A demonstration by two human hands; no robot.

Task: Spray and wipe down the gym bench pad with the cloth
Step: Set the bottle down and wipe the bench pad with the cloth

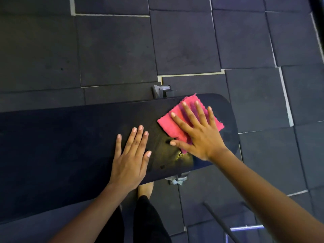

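The black gym bench pad (70, 137) runs from the left edge to a rounded end at the right. A pink cloth (172, 127) lies flat near that rounded end. My right hand (198, 132) presses on the cloth with fingers spread, palm down. My left hand (131, 155) rests flat on the bare pad just left of the cloth, fingers together and holding nothing. A worn, yellowish torn patch (180, 157) shows on the pad between my hands. No spray bottle is in view.
Dark rubber floor tiles (114, 50) surround the bench. Grey metal bench feet show behind the pad (162, 91) and in front of it (177, 179). My bare foot (145, 190) stands by the near edge. A dark bar (220, 221) and a metal frame (245, 228) lie at the lower right.
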